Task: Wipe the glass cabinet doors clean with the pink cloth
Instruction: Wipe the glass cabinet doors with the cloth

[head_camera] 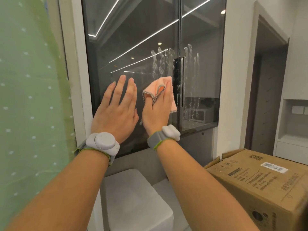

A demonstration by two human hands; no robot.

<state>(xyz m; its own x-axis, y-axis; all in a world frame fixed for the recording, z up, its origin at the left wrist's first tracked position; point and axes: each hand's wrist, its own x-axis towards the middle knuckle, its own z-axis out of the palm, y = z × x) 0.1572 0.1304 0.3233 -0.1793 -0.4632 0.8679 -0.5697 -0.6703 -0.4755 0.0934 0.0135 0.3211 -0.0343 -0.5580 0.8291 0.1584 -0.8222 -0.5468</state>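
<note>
Green curtain (pixel 33 97), sheer with pale dots, filling the left side of the view. Glass cabinet doors, dark-tinted, far centre: left door (pixel 130 39) and right door (pixel 201 47), meeting at a vertical seam with a dark handle (pixel 177 77); ceiling light strips reflect in both panes. White streaky smears (pixel 160 65) on the glass either side of the handle, running downward on the right door. Cardboard box (pixel 260 184), near right, top flaps loose; white shipping label and small black print on top and side, QR-type code near the far edge, all writing too small and blurred to read; no brand legible. Grey-white block (pixel 133 197), near centre, below the doors. Left hand (pixel 115 112), flat against the left door, fingers spread and extended, holding nothing. Right hand (pixel 157 110), just right of the left hand, pressing the pink cloth (pixel 166 85) against the left door beside the handle; fingers wrapped into the crumpled cloth, grey stitched hem looping over them. Grey wrist devices (pixel 103 144) on green-edged straps, one on each wrist. Wall switches (pixel 298 109), far right.
</note>
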